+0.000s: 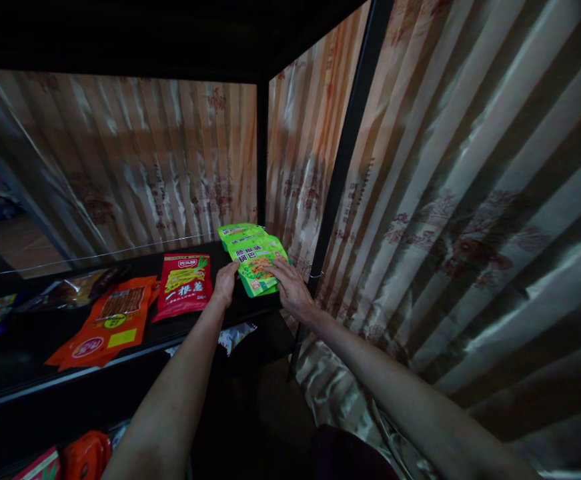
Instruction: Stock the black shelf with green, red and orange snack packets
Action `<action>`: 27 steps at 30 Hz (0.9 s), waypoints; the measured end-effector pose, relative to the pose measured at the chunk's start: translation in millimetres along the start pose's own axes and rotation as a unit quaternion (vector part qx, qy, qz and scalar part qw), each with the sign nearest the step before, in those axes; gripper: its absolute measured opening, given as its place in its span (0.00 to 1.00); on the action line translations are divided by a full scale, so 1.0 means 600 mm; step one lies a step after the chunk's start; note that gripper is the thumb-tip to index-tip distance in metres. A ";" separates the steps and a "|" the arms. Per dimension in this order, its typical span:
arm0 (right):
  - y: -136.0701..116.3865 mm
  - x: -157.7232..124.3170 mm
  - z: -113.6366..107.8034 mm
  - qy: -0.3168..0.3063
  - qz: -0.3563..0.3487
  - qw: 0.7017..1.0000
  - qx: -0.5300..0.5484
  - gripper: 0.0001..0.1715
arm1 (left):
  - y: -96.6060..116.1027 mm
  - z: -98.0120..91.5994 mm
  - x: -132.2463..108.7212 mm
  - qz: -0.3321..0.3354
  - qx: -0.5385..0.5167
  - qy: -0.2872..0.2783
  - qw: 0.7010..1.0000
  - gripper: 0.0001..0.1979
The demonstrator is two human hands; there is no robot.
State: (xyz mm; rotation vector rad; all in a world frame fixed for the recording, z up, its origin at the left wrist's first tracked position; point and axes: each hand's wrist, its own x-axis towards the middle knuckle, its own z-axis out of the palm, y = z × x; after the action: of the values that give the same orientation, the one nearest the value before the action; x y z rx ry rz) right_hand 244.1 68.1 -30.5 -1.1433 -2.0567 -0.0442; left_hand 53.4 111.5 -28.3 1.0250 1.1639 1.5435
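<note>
A small stack of green snack packets lies at the right end of a black shelf. My left hand grips the left edge of the top green packet, fingers curled over it. Resting on the packet's right side, my right hand has its fingers laid flat across the printed front. Both forearms reach in from the bottom of the view.
A red packet lies left of the green ones, then orange packets and dark and yellow packets farther left. A black upright post stands at the shelf's right end. Striped curtain hangs behind and to the right. More packets sit on a lower shelf.
</note>
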 end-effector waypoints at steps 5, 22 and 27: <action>-0.009 0.006 -0.005 -0.002 -0.009 1.000 -0.026 0.30 | 0.001 -0.001 0.000 -0.001 -0.024 0.025 0.999 0.18; -0.049 0.003 0.005 0.027 0.057 0.988 -0.139 0.31 | -0.006 -0.004 0.004 0.057 -0.001 0.078 0.995 0.14; -0.051 0.003 0.007 0.048 0.037 0.990 -0.128 0.32 | -0.015 -0.008 0.009 0.055 0.055 0.081 0.994 0.14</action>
State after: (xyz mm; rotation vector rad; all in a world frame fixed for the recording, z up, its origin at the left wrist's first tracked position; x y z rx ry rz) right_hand 218.1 52.8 -22.6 -1.3458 -1.9614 -0.3278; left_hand 49.0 116.9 -37.4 1.0669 1.3358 1.6918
